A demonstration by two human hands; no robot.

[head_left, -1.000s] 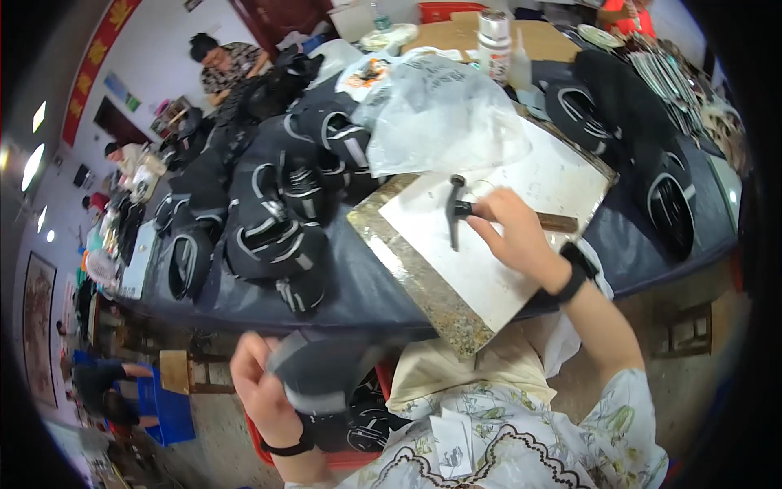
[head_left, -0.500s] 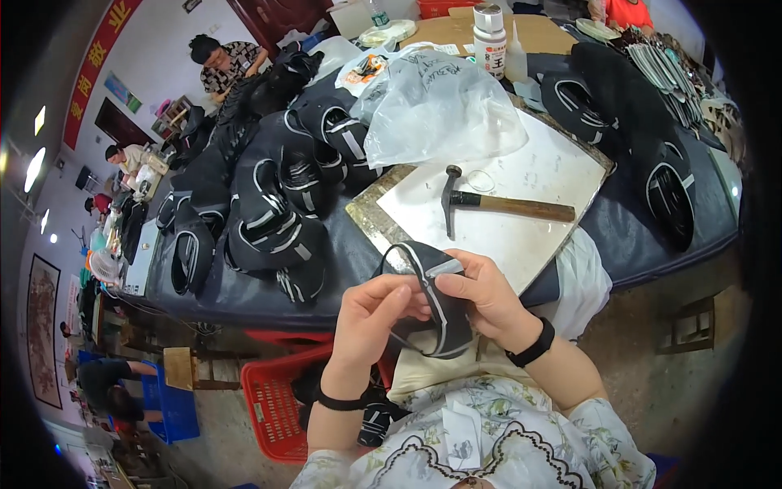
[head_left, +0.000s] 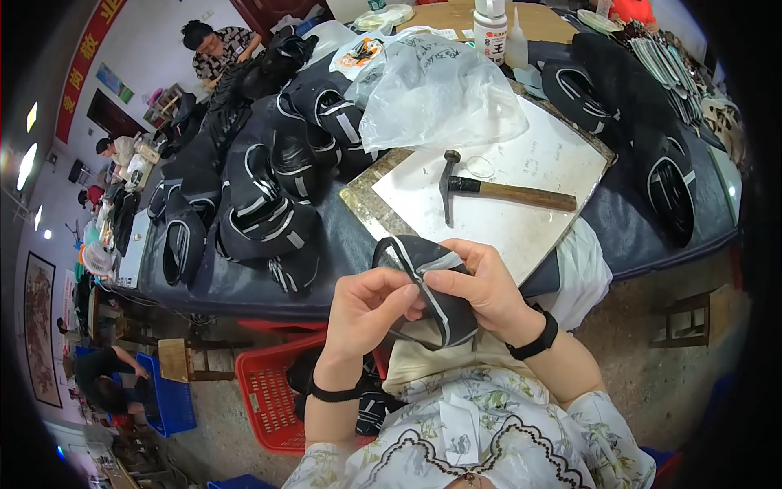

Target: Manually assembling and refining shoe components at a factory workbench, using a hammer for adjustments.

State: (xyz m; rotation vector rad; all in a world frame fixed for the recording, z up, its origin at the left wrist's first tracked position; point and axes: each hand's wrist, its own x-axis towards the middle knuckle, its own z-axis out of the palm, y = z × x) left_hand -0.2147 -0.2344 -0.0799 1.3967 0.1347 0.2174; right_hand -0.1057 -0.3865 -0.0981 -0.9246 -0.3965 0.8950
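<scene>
Held between my two hands over my lap, at the table's near edge, is a black shoe upper (head_left: pixel 458 323) with pale tape along its edges and seam. My left hand (head_left: pixel 371 308) pinches the taped edge on one side, its thumb and forefinger pressed together. From the other side my right hand (head_left: pixel 482 291) grips the piece, with the thumb on top close to the left fingertips. The fingers behind the upper are partly hidden. Beyond my hands, a hammer (head_left: pixel 513 194) with a wooden handle lies on a white-topped board (head_left: pixel 399 191).
Black shoe uppers (head_left: pixel 261 204) are heaped on the left of the table, with more (head_left: pixel 672 196) at right. A clear plastic bag (head_left: pixel 444 98) covers the board's far corner. Behind it stands a white bottle (head_left: pixel 490 37). A red basket (head_left: pixel 265 395) sits low at left.
My fingertips have drawn together at the taped seam, and the upper's opening looks narrower. The view has shifted slightly. The bent person at lower left has moved an arm.
</scene>
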